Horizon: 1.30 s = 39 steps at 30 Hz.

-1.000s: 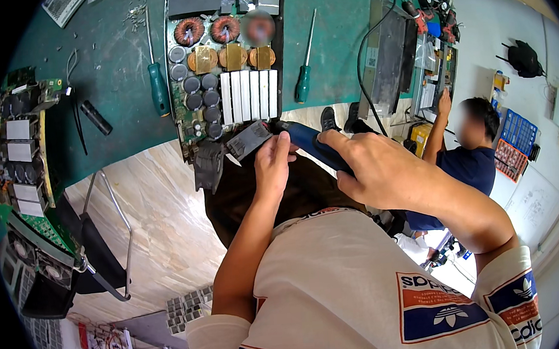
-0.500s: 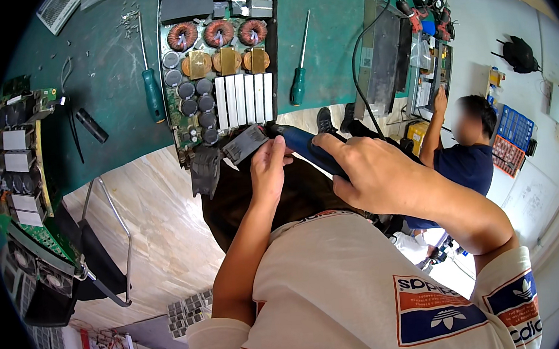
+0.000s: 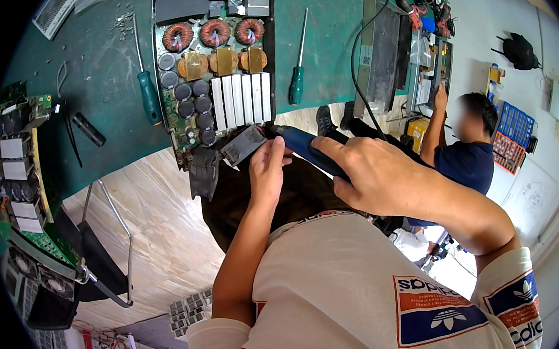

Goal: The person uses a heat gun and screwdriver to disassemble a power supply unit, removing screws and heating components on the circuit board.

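Note:
My left hand point(image 3: 267, 172) has its fingers closed against a grey-and-black boxy part point(image 3: 244, 146) at the near edge of a large circuit board point(image 3: 172, 111). A thick dark blue tool handle point(image 3: 307, 147) sits in my right hand point(image 3: 381, 173), its far end close to my left fingertips. What kind of tool it is I cannot make out, as its tip is hidden there. Beside the boxy part, a black fan-like part point(image 3: 204, 174) hangs at the board's near-left corner. The board carries copper coils point(image 3: 215, 33), round capacitors and white heat sink fins point(image 3: 243, 100).
Green-handled screwdrivers lie on the green bench, one left point(image 3: 149, 96) and one right point(image 3: 297, 84) of the board. A black cylinder point(image 3: 89, 128) and another board point(image 3: 19, 162) are at left. A metal housing point(image 3: 375, 55) and a co-worker point(image 3: 463, 153) are at right.
The bench and board have shifted slightly left in view. Both hands keep nearly the same pose, with the tool and the boxy part still together.

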Available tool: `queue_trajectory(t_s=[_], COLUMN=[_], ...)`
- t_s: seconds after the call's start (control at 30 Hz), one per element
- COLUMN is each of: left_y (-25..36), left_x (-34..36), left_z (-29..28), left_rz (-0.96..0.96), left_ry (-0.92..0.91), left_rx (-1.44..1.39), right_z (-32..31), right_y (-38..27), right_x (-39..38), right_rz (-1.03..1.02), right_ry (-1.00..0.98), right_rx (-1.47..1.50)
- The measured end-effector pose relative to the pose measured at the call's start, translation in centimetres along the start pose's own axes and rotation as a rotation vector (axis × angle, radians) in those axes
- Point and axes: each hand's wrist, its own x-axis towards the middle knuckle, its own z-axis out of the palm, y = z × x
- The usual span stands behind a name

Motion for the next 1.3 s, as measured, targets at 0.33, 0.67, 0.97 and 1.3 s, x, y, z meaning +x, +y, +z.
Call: queue_trajectory(t_s=[0.33, 0.67, 0.97, 1.3], left_y=[-0.4, -0.4, -1.1, -2.1], left_x=[0.3, 0.1, 0.1, -0.6], left_z=[-0.5, 0.3, 0.3, -3.3], left_rz=[0.004, -0.002, 0.018, -0.12], left_ry=[-0.034, 0.071, 0.075, -0.108], left_rx=[-0.012, -0.042, -0.083, 0.177], right_z=[0.2, 0.0, -0.2, 0.1], right_y=[0.0, -0.1, -1.0, -1.5], right_x=[0.2, 0.8, 1.0, 0.7], right_rz=[0.024, -0.003, 0.072, 0.027], right_ry=[0.022, -0.012, -0.047, 0.001], right_rx=[0.032, 0.008, -0.045, -0.114])
